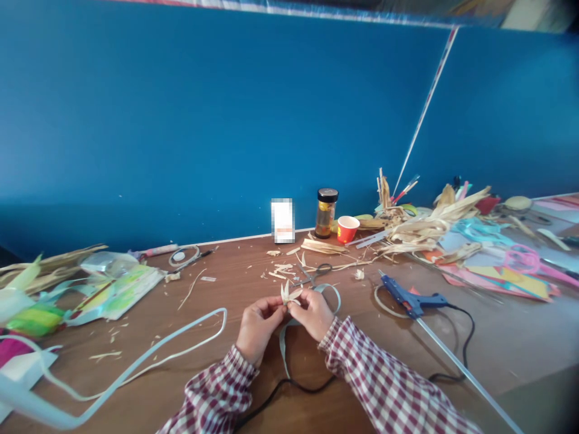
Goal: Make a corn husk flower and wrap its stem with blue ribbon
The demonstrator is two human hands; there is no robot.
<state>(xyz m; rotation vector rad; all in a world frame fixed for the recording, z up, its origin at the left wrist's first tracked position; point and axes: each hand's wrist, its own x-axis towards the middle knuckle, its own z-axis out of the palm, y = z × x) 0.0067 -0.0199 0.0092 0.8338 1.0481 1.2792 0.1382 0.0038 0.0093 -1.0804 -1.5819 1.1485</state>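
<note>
Over the middle of the brown table, my left hand (260, 325) and my right hand (313, 312) come together with thumbs and forefingers pinched. Between their fingertips is a small flower of pale dried husk (288, 293), its pointed petals spread upward. A pale blue ribbon (283, 346) hangs just below the hands and loops out past the right one. Right behind the fingers lies a pair of scissors (319, 272), partly hidden by the flower and hands. Husk scraps (283, 270) are scattered on the table beyond.
A blue glue gun (409, 296) with a glue stick and black cord lies right. A lidded jar (325, 214), a red paper cup (348, 229) and a blurred white object (283, 221) stand by the blue wall. Dried husks (429, 226) pile at right; a white cable (167, 343) loops left.
</note>
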